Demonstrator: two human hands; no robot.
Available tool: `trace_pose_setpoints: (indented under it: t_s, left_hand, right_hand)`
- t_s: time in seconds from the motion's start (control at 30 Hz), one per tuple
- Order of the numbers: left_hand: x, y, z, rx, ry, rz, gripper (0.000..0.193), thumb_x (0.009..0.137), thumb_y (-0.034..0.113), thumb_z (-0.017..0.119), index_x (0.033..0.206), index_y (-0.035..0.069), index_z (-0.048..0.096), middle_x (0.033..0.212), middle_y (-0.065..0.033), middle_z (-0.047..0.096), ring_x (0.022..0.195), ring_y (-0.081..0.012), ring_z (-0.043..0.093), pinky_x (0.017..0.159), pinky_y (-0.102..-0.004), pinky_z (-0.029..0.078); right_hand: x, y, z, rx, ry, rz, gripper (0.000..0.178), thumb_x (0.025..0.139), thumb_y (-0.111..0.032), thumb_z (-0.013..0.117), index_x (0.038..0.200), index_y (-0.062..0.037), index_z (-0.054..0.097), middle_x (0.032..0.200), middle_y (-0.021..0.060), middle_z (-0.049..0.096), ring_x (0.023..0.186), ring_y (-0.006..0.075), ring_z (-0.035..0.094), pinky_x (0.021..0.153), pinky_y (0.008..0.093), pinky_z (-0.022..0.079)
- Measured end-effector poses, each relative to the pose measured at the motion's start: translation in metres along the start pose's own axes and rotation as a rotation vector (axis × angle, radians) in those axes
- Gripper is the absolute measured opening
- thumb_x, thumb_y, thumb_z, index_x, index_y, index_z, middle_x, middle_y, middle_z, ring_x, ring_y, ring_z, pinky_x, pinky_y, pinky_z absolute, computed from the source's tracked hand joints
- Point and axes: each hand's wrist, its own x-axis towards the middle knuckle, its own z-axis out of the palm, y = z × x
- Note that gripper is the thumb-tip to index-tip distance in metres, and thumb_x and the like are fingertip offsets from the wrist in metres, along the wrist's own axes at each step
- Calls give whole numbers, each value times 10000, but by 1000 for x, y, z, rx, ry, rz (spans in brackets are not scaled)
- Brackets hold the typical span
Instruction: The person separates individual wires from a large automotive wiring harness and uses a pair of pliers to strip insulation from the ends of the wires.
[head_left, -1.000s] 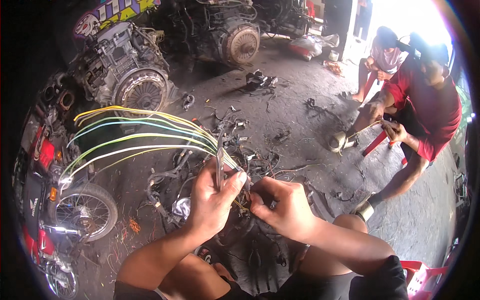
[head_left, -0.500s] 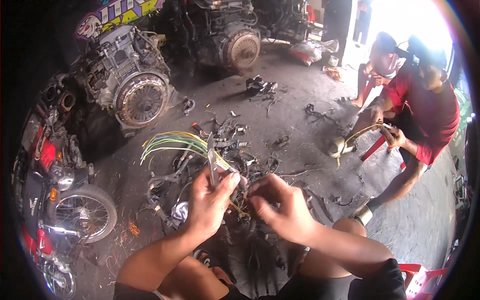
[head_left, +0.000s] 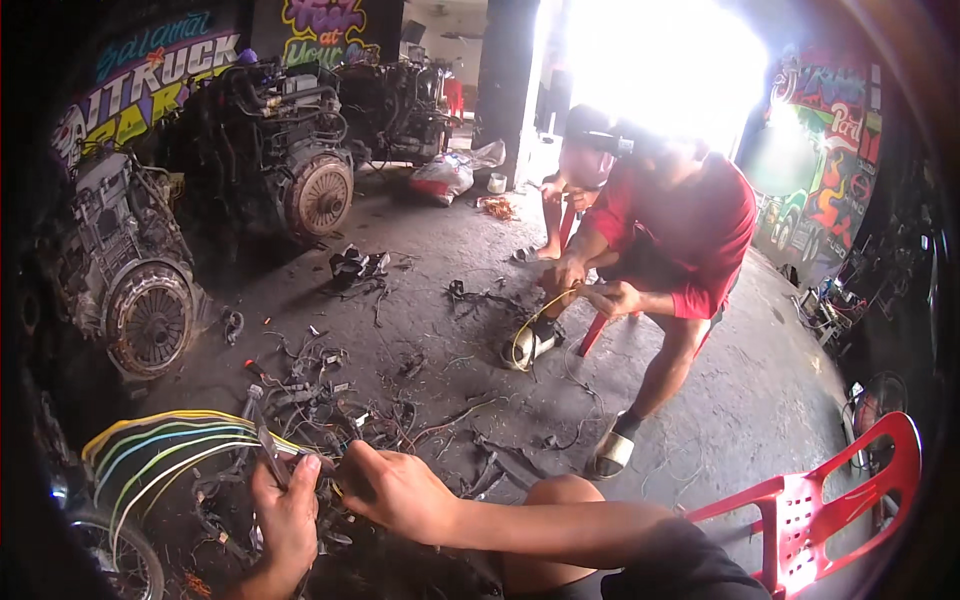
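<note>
At the lower left, my left hand [head_left: 285,515] is closed around a bundle of colored wires [head_left: 190,430], with a flat grey blade-like metal tool [head_left: 264,435] standing up between thumb and fingers. Yellow, blue, green and white strands fan out to the left of that hand. My right hand [head_left: 405,490] is curled with its fingertips at the dark end of the same bundle, close beside the left; its fingertips are partly hidden. Below and beyond both hands, cut harness pieces [head_left: 320,365] lie scattered on the floor.
A co-worker in a red shirt [head_left: 700,220] sits ahead, working on a yellow wire [head_left: 530,318]; another person sits behind. Engines [head_left: 150,310] line the left side. A red plastic chair [head_left: 800,520] stands at right, a motorcycle wheel [head_left: 140,560] at lower left.
The view has swung right and up, so my hands now appear farther left, and more of the doorway and red chair shows. My right hand has come closer to the bundle.
</note>
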Motion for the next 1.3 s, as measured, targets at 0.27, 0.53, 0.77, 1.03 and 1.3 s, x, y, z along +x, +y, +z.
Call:
trace_pose_setpoints:
  t_s: [0.27,0.53,0.77,1.03,1.3]
  left_hand:
    - [5,-4,-12,14,-62,-27,100,971,151,619,951,68,569,616,55,469,423,-15,324,389,-218,273]
    - [7,-2,-12,4,-33,4,92,974,143,607,946,65,566,600,54,468,420,-14,323,384,-217,274]
    - [10,-3,-7,45,-70,-22,116,977,143,601,1028,60,538,692,29,521,427,-20,331,378,-211,282]
    - [1,-8,-4,158,-211,-66,312,857,32,723,1118,46,554,1020,-10,587,848,-76,560,722,-235,462]
    - [0,4,-4,171,-202,-4,181,857,-4,690,1015,13,604,926,-42,674,857,-97,630,774,-257,497]
  right_hand:
    - [5,-2,-3,204,-15,114,361,831,-189,714,979,39,476,745,280,584,746,461,615,653,465,495]
    - [5,2,5,347,13,1,233,935,-148,625,970,43,496,749,273,576,728,470,591,633,445,481]
    - [8,9,-1,301,-97,85,238,905,-126,645,990,51,512,783,268,606,750,468,607,640,442,488]
    - [10,2,-5,387,149,300,295,882,-122,646,1062,81,531,804,230,652,709,303,654,673,428,503]
    - [13,11,4,377,136,211,318,876,-146,638,1071,74,517,823,282,632,773,391,658,692,427,501]
